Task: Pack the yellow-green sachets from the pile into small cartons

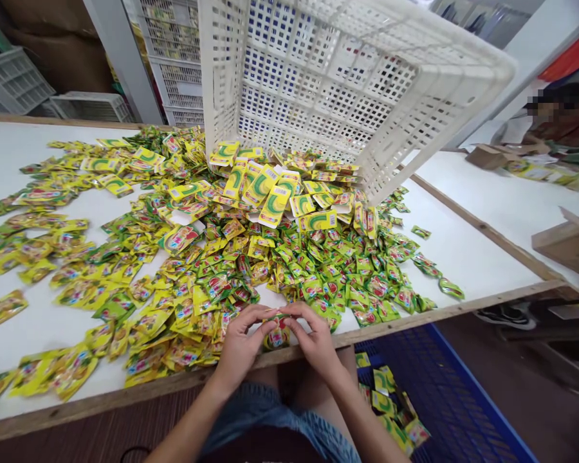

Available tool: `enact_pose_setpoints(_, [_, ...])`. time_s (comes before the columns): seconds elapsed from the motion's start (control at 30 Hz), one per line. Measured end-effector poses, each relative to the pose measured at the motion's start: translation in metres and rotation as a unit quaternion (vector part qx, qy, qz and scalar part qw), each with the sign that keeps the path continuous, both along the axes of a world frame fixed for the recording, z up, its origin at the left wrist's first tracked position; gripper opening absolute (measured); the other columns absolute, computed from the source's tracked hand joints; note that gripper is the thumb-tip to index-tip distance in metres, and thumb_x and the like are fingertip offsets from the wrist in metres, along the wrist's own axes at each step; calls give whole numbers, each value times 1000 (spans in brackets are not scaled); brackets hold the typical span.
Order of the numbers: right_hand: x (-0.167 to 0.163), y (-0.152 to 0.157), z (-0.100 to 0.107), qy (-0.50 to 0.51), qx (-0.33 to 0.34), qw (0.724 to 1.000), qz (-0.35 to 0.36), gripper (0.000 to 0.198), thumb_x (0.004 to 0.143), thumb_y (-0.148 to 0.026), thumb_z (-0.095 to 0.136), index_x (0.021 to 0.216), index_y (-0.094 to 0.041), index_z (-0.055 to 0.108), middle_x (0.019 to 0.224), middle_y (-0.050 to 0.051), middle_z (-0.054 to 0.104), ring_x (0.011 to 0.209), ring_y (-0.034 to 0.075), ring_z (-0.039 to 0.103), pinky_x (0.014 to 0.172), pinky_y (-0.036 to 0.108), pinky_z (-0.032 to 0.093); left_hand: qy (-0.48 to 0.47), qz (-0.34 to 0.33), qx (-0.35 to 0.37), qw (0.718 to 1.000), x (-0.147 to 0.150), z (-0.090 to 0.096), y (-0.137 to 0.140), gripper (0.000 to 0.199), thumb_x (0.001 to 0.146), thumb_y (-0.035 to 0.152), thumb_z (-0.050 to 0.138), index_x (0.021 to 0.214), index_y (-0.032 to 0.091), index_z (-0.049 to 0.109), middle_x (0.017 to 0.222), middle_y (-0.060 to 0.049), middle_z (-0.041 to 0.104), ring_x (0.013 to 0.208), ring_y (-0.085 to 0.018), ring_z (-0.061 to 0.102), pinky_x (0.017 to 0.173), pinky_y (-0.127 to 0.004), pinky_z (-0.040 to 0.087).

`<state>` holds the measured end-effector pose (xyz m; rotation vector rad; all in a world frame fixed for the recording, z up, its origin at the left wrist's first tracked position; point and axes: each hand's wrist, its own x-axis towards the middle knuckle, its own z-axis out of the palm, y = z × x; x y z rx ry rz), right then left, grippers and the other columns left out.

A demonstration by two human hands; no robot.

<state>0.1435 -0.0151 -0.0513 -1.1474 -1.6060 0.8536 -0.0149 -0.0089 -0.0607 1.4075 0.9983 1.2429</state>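
Note:
At the table's front edge, my left hand [244, 341] and my right hand [313, 337] pinch a small printed candy packet [276, 335] between thumbs and fingertips. It is yellow and green with a red and pink print; the fingers cover part of it, so I cannot tell whether it is a sachet or a small carton. Around my hands lie heaps of candy sachets, yellow ones [159, 328] on the left and green ones [328, 257] beyond and to the right. Flat yellow-green cartons [275, 202] lie piled behind them.
A large white plastic crate [289, 125] stands tipped on its side, its opening toward me. Below the table on the right, a blue crate [453, 386] holds several yellow-green cartons [383, 402]. A cardboard box [569, 244] sits on the right-hand table. White crates [181, 71] are stacked behind.

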Motion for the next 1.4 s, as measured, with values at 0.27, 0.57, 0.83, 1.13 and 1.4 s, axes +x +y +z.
enact_pose_setpoints(0.27, [47,-28,33,-95,28,991,-93,20,87,-22,42,94,-23,61,95,6,64,94,20,58,83,32,44,-11,5,-32,999,-1,5,-9,30,83,23,53,113,21,52,106,-8,61,94,-18,60,87,-34,46])
enact_pose_setpoints(0.57, [118,-6,79,-344,-6,935,-87,28,87,-30,42,106,-26,62,116,8,56,112,24,49,93,41,39,101,16,-14,995,2,1,-2,17,83,25,52,97,19,60,94,-5,62,85,-17,60,80,-29,46])
enact_pose_setpoints(0.83, [-11,133,52,-525,109,843,-47,34,79,-17,53,112,-23,60,148,4,19,134,33,9,102,54,15,157,46,41,986,0,7,-11,15,83,23,50,96,19,58,90,-5,59,81,-16,59,75,-30,46])
enact_pose_setpoints(1.13, [7,88,98,-276,214,935,-58,33,88,-24,43,119,-19,52,124,10,53,117,23,43,97,42,31,102,111,66,986,3,5,-18,51,78,21,57,126,22,38,121,-11,50,108,-22,52,91,-39,43])
enact_pose_setpoints(1.4, [-11,22,90,-81,-1,982,171,17,86,-28,49,85,-21,65,89,3,67,87,17,60,79,29,44,-21,-29,-80,996,5,26,-18,33,76,32,61,105,16,62,102,-11,67,97,-26,60,85,-37,47])
